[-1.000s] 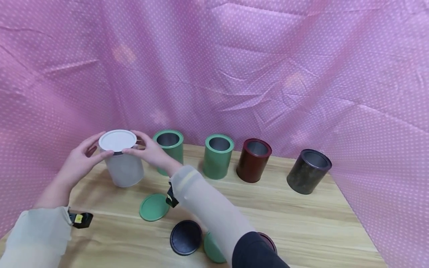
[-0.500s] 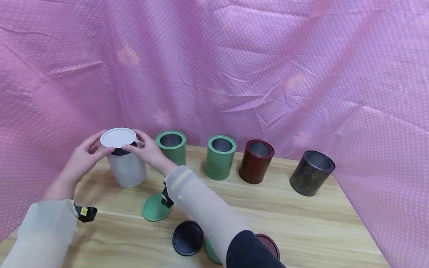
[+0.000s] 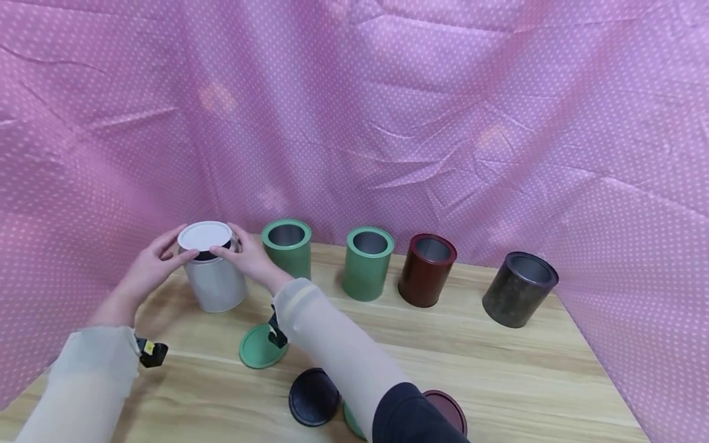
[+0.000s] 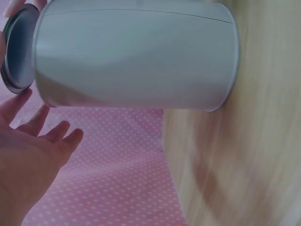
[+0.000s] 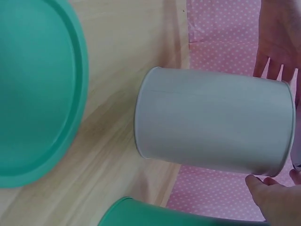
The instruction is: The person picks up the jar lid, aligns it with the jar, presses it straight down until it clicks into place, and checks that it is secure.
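Observation:
A white round lid (image 3: 205, 235) is pinched at its edges by my left hand (image 3: 152, 271) and my right hand (image 3: 252, 259), thumbs at the front and fingers at the sides. Directly beneath stands a white can (image 3: 218, 286), upright on the table. A dark gap shows between the lid's front edge and the can's rim. From the left wrist, the lid's metallic underside (image 4: 21, 52) appears tilted and apart from the can. The right wrist view has the can's side (image 5: 211, 122) in the middle, and fingers of both hands near its top end.
Two open green cans (image 3: 296, 258) (image 3: 364, 271), a dark red can (image 3: 423, 280) and a black can (image 3: 515, 295) line the back. Nearer lie a green lid (image 3: 260, 351), a black lid (image 3: 312, 400), a partly hidden second green lid and a dark red lid (image 3: 450, 411). Pink dotted cloth (image 3: 354, 123) surrounds the table.
The lid has risen from the white can's rim, so the dark gap at the front is wider than one second ago. Both hands keep their hold; the head view has shifted slightly.

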{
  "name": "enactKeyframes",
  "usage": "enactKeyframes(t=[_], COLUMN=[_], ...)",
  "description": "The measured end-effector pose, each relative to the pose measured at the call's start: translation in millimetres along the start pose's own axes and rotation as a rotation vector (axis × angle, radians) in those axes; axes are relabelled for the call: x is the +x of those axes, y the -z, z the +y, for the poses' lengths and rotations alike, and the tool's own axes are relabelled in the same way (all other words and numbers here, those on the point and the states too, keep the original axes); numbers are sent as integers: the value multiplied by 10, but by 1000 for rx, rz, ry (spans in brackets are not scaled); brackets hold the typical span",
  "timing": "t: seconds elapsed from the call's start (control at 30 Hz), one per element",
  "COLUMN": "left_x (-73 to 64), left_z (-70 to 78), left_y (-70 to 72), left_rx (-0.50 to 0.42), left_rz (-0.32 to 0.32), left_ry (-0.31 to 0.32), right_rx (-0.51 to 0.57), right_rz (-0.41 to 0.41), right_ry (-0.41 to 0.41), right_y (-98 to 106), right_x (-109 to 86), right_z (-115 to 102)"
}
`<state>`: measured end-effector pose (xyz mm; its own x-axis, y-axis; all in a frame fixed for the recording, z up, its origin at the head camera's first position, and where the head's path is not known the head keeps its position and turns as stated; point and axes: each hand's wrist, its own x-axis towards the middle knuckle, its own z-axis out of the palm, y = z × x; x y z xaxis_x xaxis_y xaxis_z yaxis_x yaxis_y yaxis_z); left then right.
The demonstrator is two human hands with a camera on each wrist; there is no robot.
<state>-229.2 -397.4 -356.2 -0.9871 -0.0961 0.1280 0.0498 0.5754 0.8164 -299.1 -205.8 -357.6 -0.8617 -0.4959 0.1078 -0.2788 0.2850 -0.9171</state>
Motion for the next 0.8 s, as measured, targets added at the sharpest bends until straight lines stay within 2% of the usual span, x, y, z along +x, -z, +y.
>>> enactKeyframes(t=[0.37,0.57,0.8], left_x=[28,40,20], left_z=[-70,-79,-180], left_y=[-91,-92,-89], left_rx=[-43,-38,-1], left_rz=[-55,-92,-111], left_ry=[-61,-51,-40], right_rx=[-24,-15,-34], right_rz=[1,-4,-34], right_ry=[-2,-1,46], right_y=[16,34,22], right_x=[2,7,-1], right_z=[134,164,189])
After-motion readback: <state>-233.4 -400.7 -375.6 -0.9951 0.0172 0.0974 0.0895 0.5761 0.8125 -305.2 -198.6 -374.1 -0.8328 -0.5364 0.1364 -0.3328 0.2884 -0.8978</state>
